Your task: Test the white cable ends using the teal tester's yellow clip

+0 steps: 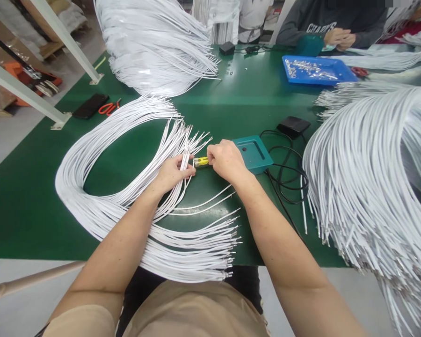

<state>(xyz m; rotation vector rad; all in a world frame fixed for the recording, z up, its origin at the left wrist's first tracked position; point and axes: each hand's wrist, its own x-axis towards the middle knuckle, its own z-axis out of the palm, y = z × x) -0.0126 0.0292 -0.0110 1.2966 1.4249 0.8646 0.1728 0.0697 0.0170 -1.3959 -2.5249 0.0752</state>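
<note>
In the head view, a looped bundle of white wires [70,178] lies across the green table, with small metal ends on its strands. My left hand [171,173] pinches a few white wires near their tips, thumb and fingers closed around them. Close to its fingertips, my right hand [226,159] grips a small yellow tool [201,161] with a metallic end pointing at the wires. Most of that tool is covered by my fingers, so its exact kind does not show. Just beyond my right hand sits a shallow teal tray [256,157].
A large wire heap [154,42] rests at the back, and another [365,164] hangs over the right edge. Black cables [284,173] join a black box [293,126]. Orange-handled scissors [108,107] lie left. A blue tray [319,70] holds small parts near another person's hands [339,38].
</note>
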